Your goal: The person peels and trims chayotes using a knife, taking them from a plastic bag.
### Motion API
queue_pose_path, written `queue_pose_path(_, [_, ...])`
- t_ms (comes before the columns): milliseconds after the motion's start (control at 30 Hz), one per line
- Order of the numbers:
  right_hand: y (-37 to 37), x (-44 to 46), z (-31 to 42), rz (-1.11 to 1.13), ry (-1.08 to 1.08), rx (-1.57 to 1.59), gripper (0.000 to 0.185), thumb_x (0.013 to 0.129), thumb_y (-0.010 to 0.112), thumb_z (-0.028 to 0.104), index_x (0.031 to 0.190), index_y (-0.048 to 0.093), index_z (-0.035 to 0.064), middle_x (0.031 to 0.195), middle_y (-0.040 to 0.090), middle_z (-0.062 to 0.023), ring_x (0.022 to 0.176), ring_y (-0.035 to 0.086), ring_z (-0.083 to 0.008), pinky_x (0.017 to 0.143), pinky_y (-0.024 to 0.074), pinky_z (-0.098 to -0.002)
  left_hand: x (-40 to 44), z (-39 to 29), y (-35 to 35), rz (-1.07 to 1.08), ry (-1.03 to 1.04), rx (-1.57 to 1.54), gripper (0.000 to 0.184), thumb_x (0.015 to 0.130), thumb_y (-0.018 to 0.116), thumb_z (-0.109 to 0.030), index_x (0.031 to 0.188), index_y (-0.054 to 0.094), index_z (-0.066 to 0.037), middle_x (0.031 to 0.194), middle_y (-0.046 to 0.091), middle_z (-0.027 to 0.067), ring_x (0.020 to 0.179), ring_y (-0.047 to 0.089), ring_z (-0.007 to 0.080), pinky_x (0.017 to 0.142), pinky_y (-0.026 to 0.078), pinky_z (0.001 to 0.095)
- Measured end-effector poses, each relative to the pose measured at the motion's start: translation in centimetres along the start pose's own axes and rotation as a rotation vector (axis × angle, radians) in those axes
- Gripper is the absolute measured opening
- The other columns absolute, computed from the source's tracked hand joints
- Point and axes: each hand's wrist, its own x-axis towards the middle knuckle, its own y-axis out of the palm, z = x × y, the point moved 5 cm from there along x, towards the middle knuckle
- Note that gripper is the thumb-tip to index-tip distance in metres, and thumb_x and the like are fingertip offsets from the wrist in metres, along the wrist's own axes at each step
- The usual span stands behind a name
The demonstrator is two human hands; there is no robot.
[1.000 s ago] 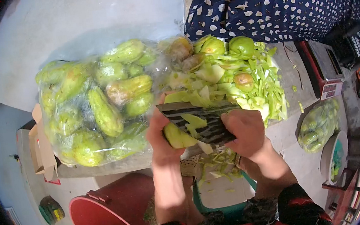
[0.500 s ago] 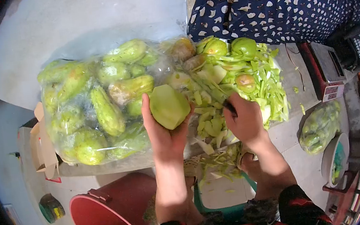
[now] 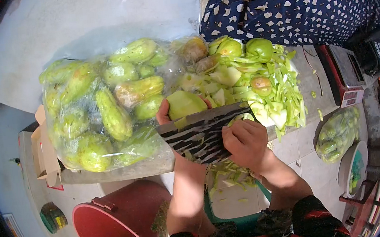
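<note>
My left hand (image 3: 163, 112) holds a peeled pale-green papaya (image 3: 184, 103) above the counter's front edge. Fingers show on both sides of the fruit; the palm is hidden behind a blade. That blade belongs to a wide cleaver (image 3: 196, 134), streaked dark and stuck with bits of green. My right hand (image 3: 248, 144) is closed round its handle end, with the blade reaching left across the lower part of the papaya. Beyond the hands lies a heap of green peelings (image 3: 285, 94), with a whole green fruit (image 3: 259, 50) and a brownish-ended one (image 3: 260, 85) on it.
A clear plastic bag (image 3: 101, 114) of green papayas covers the counter's left side. Below stands a red bucket (image 3: 117, 223). To the right are a red scale (image 3: 340, 72), another bagged bundle (image 3: 338, 134) and a white basin (image 3: 348, 171). A spotted navy cloth (image 3: 289, 6) hangs behind.
My right hand has turned the cleaver so its broad face shows, bringing the blade left over the papaya. The papaya sits slightly higher in view and is tilted.
</note>
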Motion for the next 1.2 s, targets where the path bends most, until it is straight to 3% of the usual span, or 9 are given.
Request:
queue_pose_path(100, [0.2,-0.2,-1.1,0.165,0.100,0.004,0.020,0.067,0.063,0.011,0.086,0.057,0.0090,0.070,0.053,-0.0049,0.063,0.059,-0.0238,0.052,0.0480,-0.0351,-0.4,-0.7,0.9,-0.063,-0.023,0.022,0.048,0.087,0.050,-0.051,0.100,0.059,-0.005,0.093,0.065,0.0186,0.085,0.063,0.0314,0.078,0.054,0.0433])
queue_pose_path(200, [-0.1,0.1,-1.2,0.174,0.152,0.081,0.025,0.064,0.067,0.012,0.086,0.056,0.0098,0.071,0.054,-0.0060,0.066,0.060,-0.0275,0.055,0.0485,-0.0388,-0.6,-1.4,1.3,-0.113,0.010,0.095,0.047,0.088,0.050,-0.049,0.100,0.061,-0.005,0.093,0.065,0.0177,0.083,0.064,0.0301,0.076,0.053,0.0427])
queue_pose_path(300, [0.3,-0.3,-2.1,0.284,0.252,0.109,0.031,0.060,0.071,0.012,0.086,0.054,0.0099,0.072,0.054,-0.0072,0.068,0.060,-0.0302,0.058,0.0486,-0.0421,-0.6,-2.2,1.4,-0.168,0.094,0.214,0.041,0.087,0.052,-0.044,0.102,0.060,-0.006,0.087,0.064,0.0105,0.085,0.062,0.0248,0.079,0.050,0.0401])
queue_pose_path(733, [-0.2,-0.1,-1.9,0.293,0.266,0.184,0.039,0.059,0.076,0.015,0.088,0.050,0.0098,0.075,0.056,-0.0085,0.070,0.060,-0.0335,0.060,0.0485,-0.0441,-1.6,-3.9,2.9,-0.125,0.141,0.279,0.042,0.085,0.053,-0.037,0.108,0.058,-0.003,0.097,0.063,0.0113,0.090,0.060,0.0257,0.080,0.049,0.0391])
queue_pose_path(900, [0.1,-0.3,-2.5,0.361,0.346,0.172,0.034,0.065,0.072,0.014,0.089,0.049,0.0079,0.077,0.058,-0.0126,0.072,0.061,-0.0368,0.060,0.0480,-0.0458,-1.5,-4.1,2.3,-0.137,0.122,0.299,0.046,0.086,0.051,-0.038,0.111,0.060,0.000,0.100,0.066,0.0124,0.095,0.062,0.0243,0.084,0.049,0.0389])
queue_pose_path(1100, [0.3,-0.6,-4.2,0.398,0.513,0.221,0.021,0.076,0.064,0.010,0.090,0.049,0.0048,0.075,0.060,-0.0181,0.072,0.061,-0.0404,0.061,0.0477,-0.0486,-2.4,-3.6,2.8,-0.038,-0.048,0.384,0.052,0.084,0.050,-0.040,0.115,0.058,0.001,0.103,0.064,0.0141,0.092,0.061,0.0268,0.077,0.050,0.0404])
queue_pose_path(1200, [1.4,-1.1,-5.8,0.404,0.685,0.265,0.017,0.079,0.063,0.011,0.090,0.051,0.0044,0.072,0.061,-0.0190,0.071,0.061,-0.0410,0.061,0.0477,-0.0487,-2.5,-2.9,3.7,0.293,-0.249,0.282,0.053,0.084,0.050,-0.041,0.115,0.057,0.001,0.104,0.062,0.0159,0.089,0.059,0.0305,0.074,0.049,0.0407])
